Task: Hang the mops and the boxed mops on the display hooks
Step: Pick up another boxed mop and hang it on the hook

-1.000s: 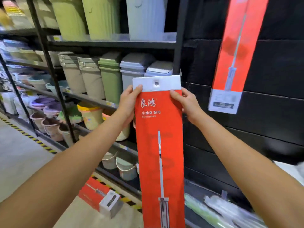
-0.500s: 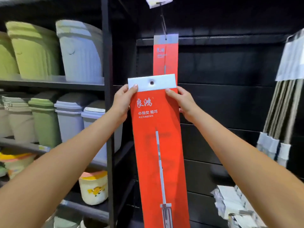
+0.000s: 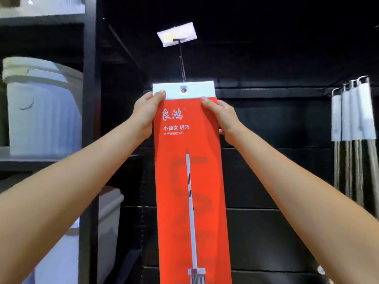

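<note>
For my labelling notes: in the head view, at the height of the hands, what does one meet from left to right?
pale bin → black shelf post → left hand → boxed mop → right hand → hanging mops

Tall red boxed mop (image 3: 190, 181) upright, white eyelet tab just below display hook (image 3: 182, 62).

- A black panelled wall (image 3: 276, 181) with horizontal grooves fills the middle and right; its top fades into darkness.
- A black metal shelving upright (image 3: 89, 78) stands at the left.
- A grey shelf (image 3: 30, 158) carries a pale, ribbed plastic bin (image 3: 45, 111), blurred.
- Below it sits a white lidded bin (image 3: 108, 222).
- A higher shelf (image 3: 41, 19) is near the top left corner.
</note>
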Tool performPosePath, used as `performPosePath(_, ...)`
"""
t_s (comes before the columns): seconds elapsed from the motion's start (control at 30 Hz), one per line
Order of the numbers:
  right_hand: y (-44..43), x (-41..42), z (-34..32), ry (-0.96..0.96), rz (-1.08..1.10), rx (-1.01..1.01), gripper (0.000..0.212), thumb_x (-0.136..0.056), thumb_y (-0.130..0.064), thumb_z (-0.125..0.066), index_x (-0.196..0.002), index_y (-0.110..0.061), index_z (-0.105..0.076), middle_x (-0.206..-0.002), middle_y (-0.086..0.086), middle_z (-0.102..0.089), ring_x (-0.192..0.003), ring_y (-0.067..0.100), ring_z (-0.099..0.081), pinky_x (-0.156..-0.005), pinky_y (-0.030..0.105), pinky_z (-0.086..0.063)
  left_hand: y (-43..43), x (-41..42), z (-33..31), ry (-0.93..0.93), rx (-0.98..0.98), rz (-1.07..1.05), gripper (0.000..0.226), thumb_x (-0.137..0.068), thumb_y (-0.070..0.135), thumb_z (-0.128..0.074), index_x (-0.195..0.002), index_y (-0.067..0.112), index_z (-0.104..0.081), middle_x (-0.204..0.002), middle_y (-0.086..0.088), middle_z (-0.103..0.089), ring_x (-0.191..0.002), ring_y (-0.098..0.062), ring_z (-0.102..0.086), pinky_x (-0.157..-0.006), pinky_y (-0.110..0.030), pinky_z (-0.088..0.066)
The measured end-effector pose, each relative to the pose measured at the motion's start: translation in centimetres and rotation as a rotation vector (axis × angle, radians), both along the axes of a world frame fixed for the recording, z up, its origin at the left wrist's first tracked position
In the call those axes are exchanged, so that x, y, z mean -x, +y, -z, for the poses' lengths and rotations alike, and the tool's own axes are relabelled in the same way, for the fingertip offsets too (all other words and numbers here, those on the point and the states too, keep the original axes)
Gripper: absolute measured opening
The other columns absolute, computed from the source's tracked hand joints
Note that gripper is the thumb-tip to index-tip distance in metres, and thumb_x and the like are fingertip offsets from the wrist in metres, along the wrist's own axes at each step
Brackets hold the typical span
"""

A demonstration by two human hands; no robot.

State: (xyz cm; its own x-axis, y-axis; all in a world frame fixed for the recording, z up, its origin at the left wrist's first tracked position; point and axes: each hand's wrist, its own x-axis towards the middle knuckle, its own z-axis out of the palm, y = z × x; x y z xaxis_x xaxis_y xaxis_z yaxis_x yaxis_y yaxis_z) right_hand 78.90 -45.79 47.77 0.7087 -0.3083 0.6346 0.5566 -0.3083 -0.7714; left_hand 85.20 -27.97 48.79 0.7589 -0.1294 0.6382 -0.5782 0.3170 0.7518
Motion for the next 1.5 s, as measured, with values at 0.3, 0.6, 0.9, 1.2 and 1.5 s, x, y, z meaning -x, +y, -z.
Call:
performPosePath(0.3,0.5,-4.8,-7.2,-0.118,0.056,0.024,0.044,-0.084,-0.052,-0.064,-0.118,-0.024,-0.062,-0.103,-0.006,-0.069,-0.088,0.012,-0.067,-0.068,0.028,-0.051,0.0,-4.9,-8.5,-0.073,-0.01,0.019,0.013,-0.094,0.027,-0.054,-0.093,0.014,-0.055,-0.073,-0.001,-0.067,-0.056,-0.012,-0.067,-0.055,-0.026,-0.056)
performPosePath(0.6,-1.4,-7.8,-9.7,-0.118,0.059,-0.026,0.036,-0.081,-0.054,-0.068,-0.098,-0.023,-0.063,-0.094,-0.001,-0.071,-0.081,0.018,-0.068,-0.078,0.037,-0.055,-1.6,-7.6,-10.8,-0.096,-0.016,0.016,0.015,-0.093,0.031,-0.059,-0.087,0.017,-0.058,-0.075,-0.004,-0.068,-0.06,-0.016,-0.067,-0.056,-0.027,-0.056)
performPosePath(0.9,-2.1,-8.4,-12.0,-0.127,0.053,0.035,0.032,-0.085,-0.052,-0.063,-0.1,-0.023,-0.064,-0.089,-0.001,-0.068,-0.067,0.019,-0.065,-0.063,0.03,-0.054,-2.3,-9.3,-12.4,-0.13,0.084,0.032,0.015,-0.094,0.03,-0.058,-0.088,0.016,-0.06,-0.072,-0.004,-0.066,-0.052,-0.012,-0.066,-0.058,-0.027,-0.058)
performPosePath(1.2,-3.1,-10.4,-12.7,-0.171,0.031,-0.037,0.026,-0.083,-0.05,-0.066,-0.094,-0.028,-0.062,-0.085,-0.002,-0.067,-0.069,0.018,-0.063,-0.066,0.032,-0.055,-3.4,-9.5,-14.1,-0.118,0.061,-0.023,0.016,-0.092,0.024,-0.057,-0.079,0.015,-0.058,-0.068,-0.006,-0.064,-0.055,-0.017,-0.062,-0.056,-0.025,-0.055)
performPosePath(1.5,-3.1,-11.3,-13.1,-0.168,0.005,-0.008,0.035,-0.082,-0.053,-0.066,-0.102,-0.024,-0.063,-0.089,-0.002,-0.067,-0.07,0.019,-0.064,-0.064,0.029,-0.053,-3.4,-10.4,-14.1,-0.082,0.063,-0.05,0.016,-0.091,0.027,-0.058,-0.082,0.014,-0.058,-0.068,-0.004,-0.064,-0.056,-0.016,-0.062,-0.052,-0.023,-0.053)
